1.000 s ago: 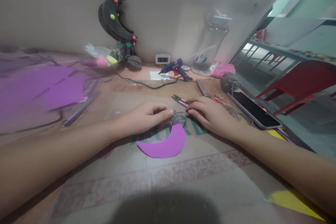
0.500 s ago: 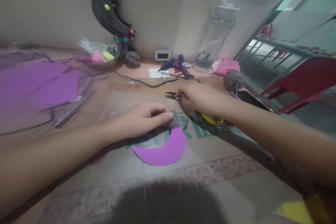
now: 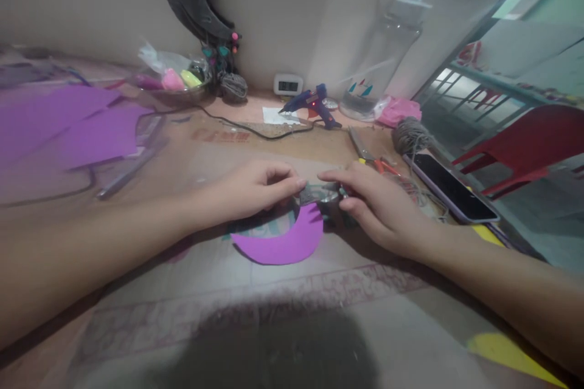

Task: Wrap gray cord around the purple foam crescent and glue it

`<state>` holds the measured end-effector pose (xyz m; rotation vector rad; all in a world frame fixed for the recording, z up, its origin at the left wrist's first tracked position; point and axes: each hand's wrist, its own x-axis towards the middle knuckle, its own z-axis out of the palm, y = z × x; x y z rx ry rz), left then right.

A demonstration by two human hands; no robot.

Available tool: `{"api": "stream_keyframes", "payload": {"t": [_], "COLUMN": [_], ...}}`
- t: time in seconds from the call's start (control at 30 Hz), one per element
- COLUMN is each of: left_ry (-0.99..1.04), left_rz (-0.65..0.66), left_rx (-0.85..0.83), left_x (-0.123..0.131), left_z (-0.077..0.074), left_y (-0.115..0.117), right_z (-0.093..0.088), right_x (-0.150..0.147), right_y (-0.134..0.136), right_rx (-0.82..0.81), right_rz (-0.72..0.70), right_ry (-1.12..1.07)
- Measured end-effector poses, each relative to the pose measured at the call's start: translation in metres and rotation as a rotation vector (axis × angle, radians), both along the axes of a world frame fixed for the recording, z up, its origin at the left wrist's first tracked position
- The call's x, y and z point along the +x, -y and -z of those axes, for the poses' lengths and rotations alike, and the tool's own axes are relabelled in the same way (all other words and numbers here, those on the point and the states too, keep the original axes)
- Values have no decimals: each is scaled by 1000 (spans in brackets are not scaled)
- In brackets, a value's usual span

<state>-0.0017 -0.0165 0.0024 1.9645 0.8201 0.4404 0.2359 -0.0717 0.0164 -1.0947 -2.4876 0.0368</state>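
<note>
A purple crescent [image 3: 283, 243] lies flat on printed cardboard [image 3: 424, 322] over the counter [image 3: 255, 103], below and between the two hands. From the crescent's middle, the left hand [image 3: 262, 188] sits toward 11 o'clock, close by, and the right hand [image 3: 383, 209] sits toward 2 o'clock, a little farther off.

The left hand is pinched, thumb and fingertips closed on the crescent's upper end, where gray yarn [image 3: 308, 196] is wrapped around it. The right hand is curled around small snips [image 3: 329, 194], the index finger stretched out above them. The blades point toward 9 o'clock, at the wrapped end; blur hides whether they touch the yarn. The hands are apart, with the snips' blades between them.

The crescent's bare tip points to about 9 o'clock, and its wrapped tip points up toward 12. The hollow side opens toward 11 o'clock, and the rounded back bulges toward 5. A line through both tips, its long axis, runs from 8 to 2 o'clock.

Farther out from the crescent, a blue glue gun [image 3: 314, 103] lies toward 12 o'clock, orange-handled scissors [image 3: 362, 147] toward 1, and a phone [image 3: 456, 188] between 2 and 3.
</note>
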Motion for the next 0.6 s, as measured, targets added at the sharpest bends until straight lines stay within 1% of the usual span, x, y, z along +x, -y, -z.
{"api": "stream_keyframes", "payload": {"t": [0.07,0.13,0.2,0.33,0.43,0.6], "left_ry": [-7,-8,-12,-21,-11,-24], "left_rz": [-4,11,22,26,45,44], "left_rx": [-29,-43,-52,-22,-9,-49], "left_x": [0,0,0,0,0,-1], "left_z": [0,-1,-3,-5,-5,-5], "left_y": [1,3,4,4,3,3], "right_z": [7,11,12,11,10,10], "right_x": [1,0,-2,-8,-8,-5], "right_y": [6,6,5,5,5,4], "right_rx": [87,164,215,312,344,375], "right_rz": [-4,25,34,-3,-2,17], "right_ry": [60,97,128,197,240,276]}}
